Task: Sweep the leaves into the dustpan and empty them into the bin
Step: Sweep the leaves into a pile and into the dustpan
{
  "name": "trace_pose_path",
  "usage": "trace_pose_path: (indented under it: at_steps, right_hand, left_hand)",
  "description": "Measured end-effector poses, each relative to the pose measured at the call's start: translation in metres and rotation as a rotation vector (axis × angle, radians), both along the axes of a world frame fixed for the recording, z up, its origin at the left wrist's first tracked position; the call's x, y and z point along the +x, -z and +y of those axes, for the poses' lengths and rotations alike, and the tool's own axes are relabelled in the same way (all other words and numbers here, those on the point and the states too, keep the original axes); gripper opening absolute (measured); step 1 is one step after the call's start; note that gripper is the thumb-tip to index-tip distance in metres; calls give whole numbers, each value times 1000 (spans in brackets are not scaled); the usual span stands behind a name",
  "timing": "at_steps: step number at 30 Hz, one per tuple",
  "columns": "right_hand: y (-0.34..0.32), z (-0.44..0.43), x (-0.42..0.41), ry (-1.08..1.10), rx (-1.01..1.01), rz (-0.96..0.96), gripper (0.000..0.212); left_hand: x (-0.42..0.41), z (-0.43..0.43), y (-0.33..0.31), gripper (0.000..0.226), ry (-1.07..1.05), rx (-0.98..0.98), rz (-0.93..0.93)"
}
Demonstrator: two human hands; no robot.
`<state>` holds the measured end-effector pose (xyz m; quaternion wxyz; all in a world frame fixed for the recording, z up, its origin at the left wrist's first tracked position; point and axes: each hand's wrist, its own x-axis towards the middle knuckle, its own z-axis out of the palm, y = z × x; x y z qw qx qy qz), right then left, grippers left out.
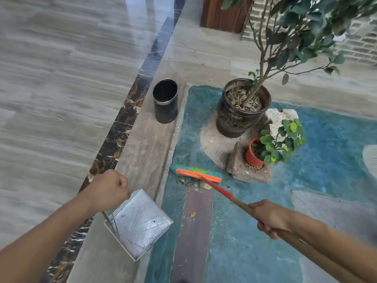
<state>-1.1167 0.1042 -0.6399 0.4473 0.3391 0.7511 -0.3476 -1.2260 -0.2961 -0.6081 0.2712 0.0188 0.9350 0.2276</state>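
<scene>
Shiny grey floor [61, 78] is filling the left of the frame while the leaves [192, 183] are being pulled by the broom [199, 174], gripped tight by the right hand [269, 218], and the dustpan [138, 223], gripped tight by the left hand [107, 189], should be set flat nearby, the bin [165, 101] waiting at upper middle.

There are two hands, a left [106, 190] and a right [269, 218], one broom [199, 175], one dustpan [138, 223] and one bin [165, 101]. Two pots hold plants: one large dark pot [240, 113] and one small red pot [253, 155]. A small cluster of leaves [193, 183] lies by the broom head, too bunched to count exactly, and one single leaf [192, 214] lies apart on the floor.
</scene>
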Motion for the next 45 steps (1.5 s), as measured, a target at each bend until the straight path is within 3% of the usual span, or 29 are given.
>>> trace_pose_path:
  at_steps: [5, 11, 17, 23, 33, 39, 45]
  right_hand:
    - [-17, 7, 5, -31, 13, 103, 34]
    - [43, -24, -44, -621, 231, 303, 50]
    - [83, -20, -21, -790, 228, 193, 85]
    - [62, 57, 76, -901, 371, 98, 65]
    - [3, 135, 165, -865, 394, 85, 55]
    - [32, 97, 112, -795, 377, 159, 55]
    - [82, 53, 70, -607, 354, 99, 54]
  left_hand:
    - [0, 3, -10, 52, 28, 6, 12]
    - [6, 13, -15, 54, -29, 27, 32]
    - [20, 7, -19, 55, -45, 23, 7]
    - [18, 10, -27, 57, -124, 58, -21]
    - [14, 30, -34, 53, -82, 48, -10]
    - [26, 44, -28, 55, -27, 5, 10]
    - [22, 55, -21, 55, 17, -12, 5]
